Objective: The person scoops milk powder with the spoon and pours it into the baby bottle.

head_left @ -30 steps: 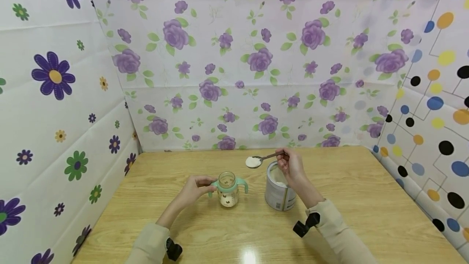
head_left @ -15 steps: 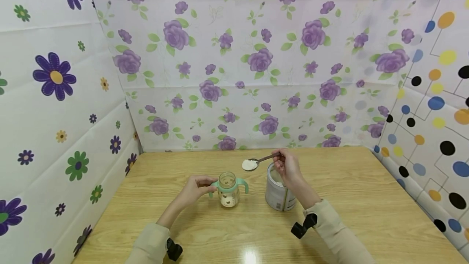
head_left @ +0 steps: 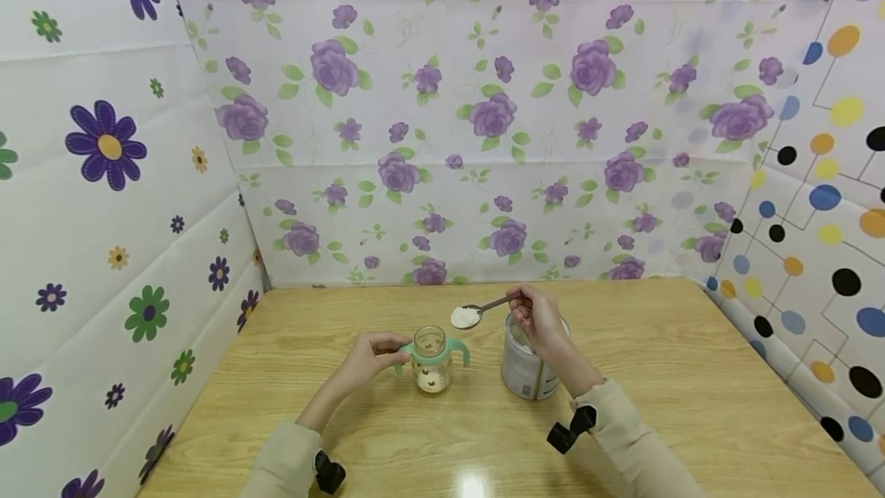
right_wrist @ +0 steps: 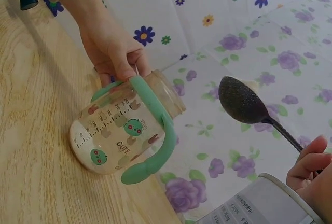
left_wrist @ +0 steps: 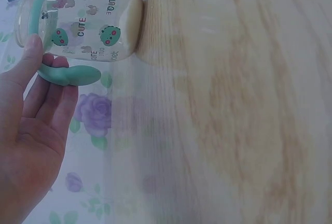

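Observation:
A clear baby bottle (head_left: 432, 375) with a mint-green two-handled collar stands uncapped on the table, pale powder at its bottom. My left hand (head_left: 369, 362) pinches its left handle (left_wrist: 70, 75) between thumb and fingers. In my right hand (head_left: 542, 321) is the handle of a dark spoon (right_wrist: 244, 101), heaped with white powder (head_left: 465, 317). The spoon's bowl is held above and to the right of the bottle's open mouth (head_left: 429, 338). Beneath my right hand stands an open tin (head_left: 527, 371) with powder inside, its opening partly hidden by that hand.
The wooden table (head_left: 415, 452) runs back to a flowered cloth wall (head_left: 456, 198). Patterned cloths also hang at the left (head_left: 104, 252) and right (head_left: 816, 252) sides. The tin sits a short gap to the right of the bottle.
My right hand has moved left and slightly down, bringing the heaped spoon from near the tin closer to the bottle's mouth. The left hand and bottle have stayed put.

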The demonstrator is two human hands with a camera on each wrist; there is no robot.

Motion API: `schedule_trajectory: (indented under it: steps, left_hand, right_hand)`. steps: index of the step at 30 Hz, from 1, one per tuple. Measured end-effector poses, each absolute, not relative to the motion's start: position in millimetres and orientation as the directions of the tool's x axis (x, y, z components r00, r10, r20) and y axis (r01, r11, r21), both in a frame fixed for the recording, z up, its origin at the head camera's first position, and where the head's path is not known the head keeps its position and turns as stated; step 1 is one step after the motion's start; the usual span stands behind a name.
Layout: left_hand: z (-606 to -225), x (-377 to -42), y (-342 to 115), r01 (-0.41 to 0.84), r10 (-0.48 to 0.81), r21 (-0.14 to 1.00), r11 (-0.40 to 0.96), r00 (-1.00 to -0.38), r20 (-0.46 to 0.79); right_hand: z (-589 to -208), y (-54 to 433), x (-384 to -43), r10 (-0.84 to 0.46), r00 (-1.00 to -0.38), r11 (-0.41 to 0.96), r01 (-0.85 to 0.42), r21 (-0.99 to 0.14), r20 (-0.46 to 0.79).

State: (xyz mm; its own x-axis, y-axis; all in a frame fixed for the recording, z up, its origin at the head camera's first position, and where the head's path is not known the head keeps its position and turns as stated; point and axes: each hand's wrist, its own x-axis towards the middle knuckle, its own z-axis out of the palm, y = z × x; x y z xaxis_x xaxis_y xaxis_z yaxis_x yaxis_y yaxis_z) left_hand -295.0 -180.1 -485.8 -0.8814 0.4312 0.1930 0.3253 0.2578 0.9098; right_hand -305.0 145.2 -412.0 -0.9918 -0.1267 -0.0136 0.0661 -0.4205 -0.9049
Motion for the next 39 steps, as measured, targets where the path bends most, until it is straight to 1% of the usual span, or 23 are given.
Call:
schedule_trajectory:
  steps: [4, 15, 23, 27, 39]
  left_hand:
    - [-486, -294, -180, 0.335, 0.431, 0.908, 0.251, -0.879, 0.205]
    - [-488, -293, -180, 0.325, 0.435, 0.914, 0.242, -0.878, 0.197]
    - [-487, -295, -179, 0.338, 0.445, 0.914, 0.225, -0.87, 0.213]
    - [-488, -294, -179, 0.344, 0.447, 0.912, 0.224, -0.868, 0.218]
    - [-486, -292, -179, 0.326, 0.415, 0.908, 0.264, -0.888, 0.198]
  right_hand:
    - [-413, 144, -304, -0.177, -0.984, -0.395, 0.071, -0.916, 0.0]
    - [-413, 140, -301, -0.192, -0.981, -0.331, 0.082, -0.94, -0.018]
    - [-412, 138, -302, -0.244, -0.969, -0.332, 0.112, -0.937, -0.03]
    - [-410, 136, -301, -0.263, -0.965, -0.319, 0.102, -0.942, -0.016]
    - [-410, 130, -301, -0.273, -0.962, -0.243, 0.089, -0.966, -0.02]
